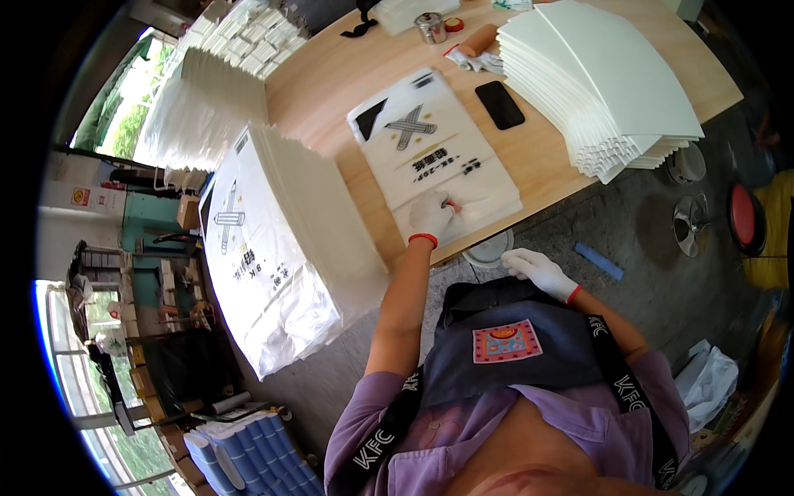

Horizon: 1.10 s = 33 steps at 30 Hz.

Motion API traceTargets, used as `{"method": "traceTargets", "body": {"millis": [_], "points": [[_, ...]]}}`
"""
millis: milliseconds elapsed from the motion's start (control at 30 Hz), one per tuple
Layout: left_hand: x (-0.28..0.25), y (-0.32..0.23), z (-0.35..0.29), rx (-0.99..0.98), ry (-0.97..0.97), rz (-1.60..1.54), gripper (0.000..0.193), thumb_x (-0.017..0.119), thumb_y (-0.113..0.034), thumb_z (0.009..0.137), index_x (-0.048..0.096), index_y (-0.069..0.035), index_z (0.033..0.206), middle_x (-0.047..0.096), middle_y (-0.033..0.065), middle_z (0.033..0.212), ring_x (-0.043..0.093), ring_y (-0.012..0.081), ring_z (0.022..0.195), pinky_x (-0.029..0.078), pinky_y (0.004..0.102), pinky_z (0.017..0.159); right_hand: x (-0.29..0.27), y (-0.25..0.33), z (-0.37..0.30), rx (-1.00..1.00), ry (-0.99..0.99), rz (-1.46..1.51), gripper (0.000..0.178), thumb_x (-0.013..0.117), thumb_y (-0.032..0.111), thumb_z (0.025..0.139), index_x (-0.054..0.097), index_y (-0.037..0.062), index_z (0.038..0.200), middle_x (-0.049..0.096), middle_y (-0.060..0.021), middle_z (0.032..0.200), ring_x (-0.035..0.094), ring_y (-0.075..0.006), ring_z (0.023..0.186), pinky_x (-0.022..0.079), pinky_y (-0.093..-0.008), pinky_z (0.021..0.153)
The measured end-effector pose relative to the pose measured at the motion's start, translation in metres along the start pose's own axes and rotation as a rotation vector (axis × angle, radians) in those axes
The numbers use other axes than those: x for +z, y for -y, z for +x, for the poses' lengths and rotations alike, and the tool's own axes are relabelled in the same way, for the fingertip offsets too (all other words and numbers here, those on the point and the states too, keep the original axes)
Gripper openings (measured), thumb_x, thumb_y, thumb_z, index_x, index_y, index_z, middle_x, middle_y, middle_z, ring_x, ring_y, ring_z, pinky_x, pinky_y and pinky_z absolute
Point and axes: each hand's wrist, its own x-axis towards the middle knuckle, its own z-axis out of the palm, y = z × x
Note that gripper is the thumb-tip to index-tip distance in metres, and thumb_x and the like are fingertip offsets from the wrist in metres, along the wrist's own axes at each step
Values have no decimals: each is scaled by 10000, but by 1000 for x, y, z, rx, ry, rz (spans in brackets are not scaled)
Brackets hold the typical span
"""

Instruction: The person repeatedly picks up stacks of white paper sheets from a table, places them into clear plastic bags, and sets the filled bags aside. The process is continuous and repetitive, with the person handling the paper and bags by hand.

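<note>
The person's left hand, in a white glove with a red cuff, lies on the near end of a clear plastic packet of white paper. Its fingers are bent, with bare tips showing; whether they pinch the plastic, one cannot tell. The packet lies flat on the wooden table, its printed pencils facing up, close to the table's near edge. The right hand, gloved alike, is off the table in front of the apron, its fingers curled together; whether they hold anything cannot be told. A black phone lies just beside the packet, between it and a fanned stack of white sheets. On the other side stands a tall pile of similar packets
</note>
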Motion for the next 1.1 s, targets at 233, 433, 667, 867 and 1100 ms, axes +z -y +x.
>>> {"method": "traceTargets", "body": {"millis": [233, 433, 667, 867, 1100], "points": [[-8, 11, 17, 133, -170, -155, 204, 588, -231, 858, 677, -56, 802, 663, 132, 872, 625, 258, 811, 474, 359, 737, -8, 27, 28, 41, 67, 158, 406, 528, 362, 937, 602, 27, 1154, 631, -20, 1034, 583, -99, 905, 455, -250, 793], [-34, -17, 21, 211, -240, -309, 157, 575, -172, 891, 648, -47, 951, 657, 112, 875, 611, 201, 788, 479, 322, 750, 18, 123, 102, -302, -109, 134, 482, 492, 444, 924, 604, 43, 1166, 666, -70, 1054, 616, -215, 957, 466, -356, 836], [-107, -83, 7, 183, -285, -1705, 368, 576, -88, 902, 492, -97, 1260, 638, 12, 950, 536, 60, 715, 434, 213, 614, -56, 51, 111, -210, -394, -891, 379, 427, 391, 894, 664, 97, 927, 654, -183, 923, 612, -390, 863, 475, -483, 755], [-80, -100, -6, 186, -119, -970, 324, 529, 26, 882, 574, -87, 1183, 665, 57, 988, 538, 74, 620, 433, 224, 553, -47, 120, 52, -129, -21, -56, 374, 484, 351, 904, 640, 23, 815, 645, -168, 759, 641, -305, 762, 482, -422, 671], [-59, -191, -87, 996, -235, -307, 370, 602, 0, 704, 637, -120, 1052, 582, 117, 713, 606, 298, 645, 480, 382, 550, -10, 89, 119, -586, -220, -997, 247, 484, 248, 908, 592, 70, 1041, 628, -127, 1022, 617, -267, 853, 497, -371, 724]]}}
